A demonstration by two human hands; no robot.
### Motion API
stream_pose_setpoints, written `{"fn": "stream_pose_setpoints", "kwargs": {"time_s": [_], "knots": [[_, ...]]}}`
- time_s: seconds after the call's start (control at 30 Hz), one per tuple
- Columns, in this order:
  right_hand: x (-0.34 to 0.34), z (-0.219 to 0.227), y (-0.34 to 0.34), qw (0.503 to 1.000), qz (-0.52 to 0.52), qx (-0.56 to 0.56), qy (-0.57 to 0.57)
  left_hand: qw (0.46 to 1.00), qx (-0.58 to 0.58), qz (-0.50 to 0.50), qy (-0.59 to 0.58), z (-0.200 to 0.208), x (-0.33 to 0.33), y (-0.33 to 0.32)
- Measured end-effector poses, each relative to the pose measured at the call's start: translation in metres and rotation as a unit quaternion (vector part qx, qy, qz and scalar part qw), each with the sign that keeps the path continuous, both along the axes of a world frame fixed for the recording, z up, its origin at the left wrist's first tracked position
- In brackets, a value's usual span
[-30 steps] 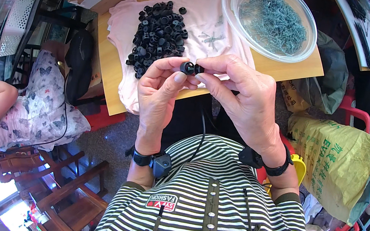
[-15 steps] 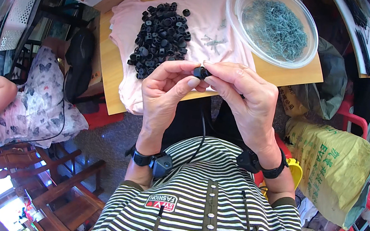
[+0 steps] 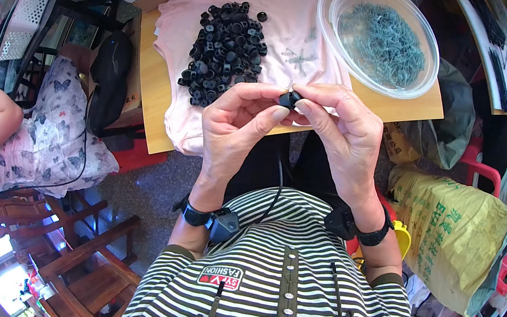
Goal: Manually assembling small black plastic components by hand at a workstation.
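Between both sets of fingertips, just above the table's near edge: a small black plastic part [image 3: 289, 98], pinched from the left by the left hand [image 3: 239, 123] with thumb and forefinger pressed together on it, and from the right by the right hand [image 3: 341, 139], thumb and forefinger likewise closed on the same piece. Compared with a second ago, held closer and more tightly covered, fingers now bunched around it so that less of the black shows; seemingly something being pressed or fitted into it, though too small to tell what. Just beyond, on a pale pink cloth [image 3: 284, 38] spread over the wooden table [image 3: 151, 97], a heap of black parts [image 3: 223, 52] of the same kind, lying as it did before. Farther right, a round clear plastic bowl [image 3: 376, 39] filled with thin grey metal pins, well apart from the hands. Black bands on both wrists, striped shirt below. Off to the left, another person in a butterfly-print dress [image 3: 41, 133]; at right, a yellow-green sack [image 3: 454, 221] on the floor.
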State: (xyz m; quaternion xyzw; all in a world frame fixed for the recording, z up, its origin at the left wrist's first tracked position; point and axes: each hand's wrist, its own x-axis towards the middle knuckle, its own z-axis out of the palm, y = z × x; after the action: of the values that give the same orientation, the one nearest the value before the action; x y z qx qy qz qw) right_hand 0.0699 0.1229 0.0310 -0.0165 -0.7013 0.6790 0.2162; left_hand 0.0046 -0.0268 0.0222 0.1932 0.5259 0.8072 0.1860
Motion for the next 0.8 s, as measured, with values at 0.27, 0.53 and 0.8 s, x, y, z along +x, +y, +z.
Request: {"fn": "stream_pose_setpoints", "kwargs": {"time_s": [0.27, 0.53, 0.8], "knots": [[-0.007, 0.001, -0.004, 0.976, -0.076, 0.18, 0.095, 0.997, 0.048, 0.022, -0.049, 0.001, 0.001, 0.006], [-0.016, -0.009, -0.002, 0.935, -0.129, 0.299, 0.144, 0.991, 0.085, 0.023, -0.1, -0.009, 0.001, 0.011], [-0.023, -0.005, -0.004, 0.951, -0.13, 0.259, 0.103, 0.981, 0.14, 0.02, -0.136, -0.009, -0.001, 0.019]]}}
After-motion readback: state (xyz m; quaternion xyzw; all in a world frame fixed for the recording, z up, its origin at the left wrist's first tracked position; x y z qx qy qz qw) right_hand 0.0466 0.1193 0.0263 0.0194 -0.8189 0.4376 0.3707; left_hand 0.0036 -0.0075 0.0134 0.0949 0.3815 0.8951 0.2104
